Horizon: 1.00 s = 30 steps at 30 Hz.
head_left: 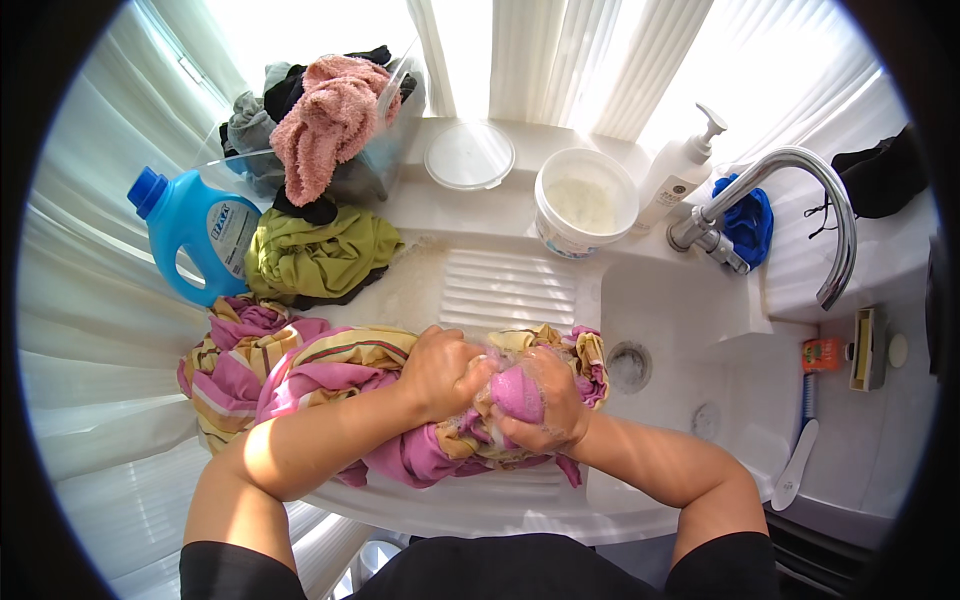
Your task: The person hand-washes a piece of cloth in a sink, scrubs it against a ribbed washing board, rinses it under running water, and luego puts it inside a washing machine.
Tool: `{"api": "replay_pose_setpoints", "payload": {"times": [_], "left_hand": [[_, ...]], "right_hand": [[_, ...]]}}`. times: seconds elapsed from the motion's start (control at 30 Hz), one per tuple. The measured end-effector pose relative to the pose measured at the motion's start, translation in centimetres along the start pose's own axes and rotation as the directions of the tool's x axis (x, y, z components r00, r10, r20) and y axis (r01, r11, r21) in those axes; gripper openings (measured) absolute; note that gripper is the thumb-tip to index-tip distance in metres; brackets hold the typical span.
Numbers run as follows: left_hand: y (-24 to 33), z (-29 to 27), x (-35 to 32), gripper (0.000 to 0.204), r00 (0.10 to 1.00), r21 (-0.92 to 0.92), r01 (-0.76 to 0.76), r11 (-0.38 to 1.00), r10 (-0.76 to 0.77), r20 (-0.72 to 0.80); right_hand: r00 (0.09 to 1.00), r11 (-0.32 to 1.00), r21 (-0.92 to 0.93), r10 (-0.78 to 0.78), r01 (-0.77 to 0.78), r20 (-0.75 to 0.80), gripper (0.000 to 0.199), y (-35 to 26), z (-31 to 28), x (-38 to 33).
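A long pink cloth with yellow and striped patches (330,375) lies bunched across the sink's washboard side, its left part spilling past the edge. Both fists grip it near the middle, close together, with suds on the fabric between them. My left hand (445,372) is closed around one fold. My right hand (545,400) is wrapped round another, and a wet pink bulge pokes out between its thumb and fingers. Behind the hands the ribbed washboard (508,290) shows in part; the cloth covers the rest of it.
The sink basin (650,290) with its drain lies right, under a chrome tap (840,230). Behind stand a white tub of powder (587,205), its lid (470,155) and a pump bottle (680,170). Left are a blue detergent bottle (205,235), green cloth (315,250) and a heaped laundry bin (375,165). A brush (797,465) lies right.
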<state>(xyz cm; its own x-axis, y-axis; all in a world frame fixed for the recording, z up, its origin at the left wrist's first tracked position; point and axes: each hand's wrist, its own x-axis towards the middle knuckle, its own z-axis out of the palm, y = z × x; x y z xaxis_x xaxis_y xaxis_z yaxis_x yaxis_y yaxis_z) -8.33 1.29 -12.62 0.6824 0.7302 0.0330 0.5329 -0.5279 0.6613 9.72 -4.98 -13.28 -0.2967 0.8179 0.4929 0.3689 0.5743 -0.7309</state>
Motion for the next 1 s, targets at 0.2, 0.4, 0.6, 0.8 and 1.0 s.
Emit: {"api": "replay_pose_setpoints", "payload": {"times": [0.2, 0.4, 0.6, 0.8, 1.0], "left_hand": [[-1.9, 0.3, 1.3, 0.032, 0.991, -0.227, -0.080, 0.971, 0.102, 0.087], [-5.0, 0.7, 2.0, 0.037, 0.982, -0.225, -0.125, 0.966, 0.152, 0.109], [-4.7, 0.5, 2.9, 0.040, 0.971, -0.119, 0.022, 0.993, -0.050, -0.235], [3.7, -1.4, -4.0, 0.046, 0.987, 0.341, -0.075, 0.937, 0.119, -0.109], [8.8, 3.4, -15.3, 0.065, 0.860, 0.503, -0.297, 0.812, 0.456, -0.228]], "right_hand": [[0.992, 0.981, 0.180, 0.058, -0.078, 0.112, 0.020, 0.6, -1.1, 1.7], [0.961, 0.923, 0.290, 0.206, -0.253, 0.184, 0.025, 0.8, -1.6, 2.9], [0.937, 0.931, 0.195, 0.333, -0.309, -0.103, 0.042, 1.9, 0.2, 2.0], [0.994, 0.976, -0.216, 0.003, -0.027, -0.114, 0.044, -3.5, -1.4, -3.4], [0.860, 0.796, -0.332, -0.434, 0.506, 0.268, 0.029, -7.0, -0.9, -11.2]]}}
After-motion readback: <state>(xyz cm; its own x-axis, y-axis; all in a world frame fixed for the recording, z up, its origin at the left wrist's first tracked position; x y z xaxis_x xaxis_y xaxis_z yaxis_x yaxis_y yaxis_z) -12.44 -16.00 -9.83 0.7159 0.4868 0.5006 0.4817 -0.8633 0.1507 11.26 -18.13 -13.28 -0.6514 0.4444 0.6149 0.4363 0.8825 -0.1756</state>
